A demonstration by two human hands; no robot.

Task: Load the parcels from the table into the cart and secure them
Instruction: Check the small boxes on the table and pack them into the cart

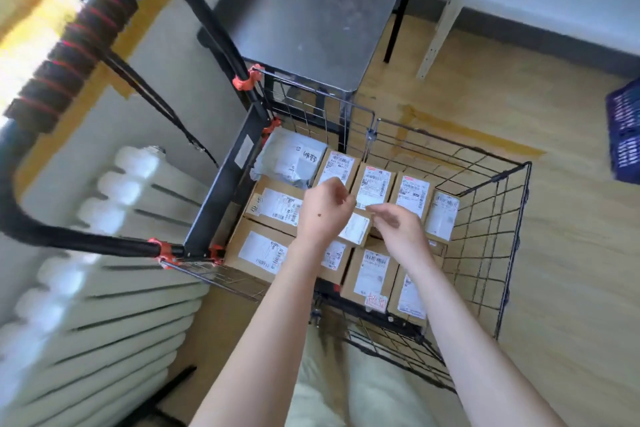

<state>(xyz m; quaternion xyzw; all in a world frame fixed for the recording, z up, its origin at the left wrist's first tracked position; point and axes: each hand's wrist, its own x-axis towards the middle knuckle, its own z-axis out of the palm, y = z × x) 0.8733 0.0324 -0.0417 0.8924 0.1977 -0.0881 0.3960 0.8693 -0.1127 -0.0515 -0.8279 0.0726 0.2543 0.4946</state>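
Observation:
A black wire cart (512, 218) with a padded black handle (79, 42) holds several brown cardboard parcels (375, 184) with white labels, plus one grey plastic mailer (294, 156). A small parcel (356, 229) lies on top of the others in the middle. My left hand (323, 211) hovers over this parcel's left side with its fingers loosely curled and nothing visible in them. My right hand (398, 225) is just to the right, with its fingertips pointing left near the parcel's top corner. Whether either hand touches the parcel is unclear.
The grey metal table (318, 10) stands beyond the cart, with no parcels on the part in view. A white radiator (97, 288) runs along the wall on the left. A blue plastic crate (627, 135) sits at the right edge, and a white post (443, 21) stands behind the table.

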